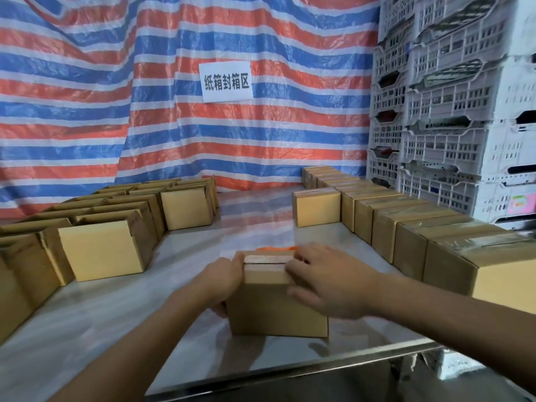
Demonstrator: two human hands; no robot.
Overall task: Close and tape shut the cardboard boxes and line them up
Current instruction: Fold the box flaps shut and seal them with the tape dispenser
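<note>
A small cardboard box (275,309) stands near the table's front edge with its top flaps folded down and a seam across the top. My left hand (224,281) grips its left side, thumb low on the front corner. My right hand (327,281) lies flat over the right part of the top, fingers spread and pressing the flaps. Just behind the box shows a sliver of an orange tape dispenser (275,248), mostly hidden.
Several open boxes (104,250) crowd the left of the steel table (116,314). A row of taped boxes (412,227) runs along the right side toward the back, one more box (316,207) beside it. White plastic crates (452,111) stack at right; a striped tarp hangs behind.
</note>
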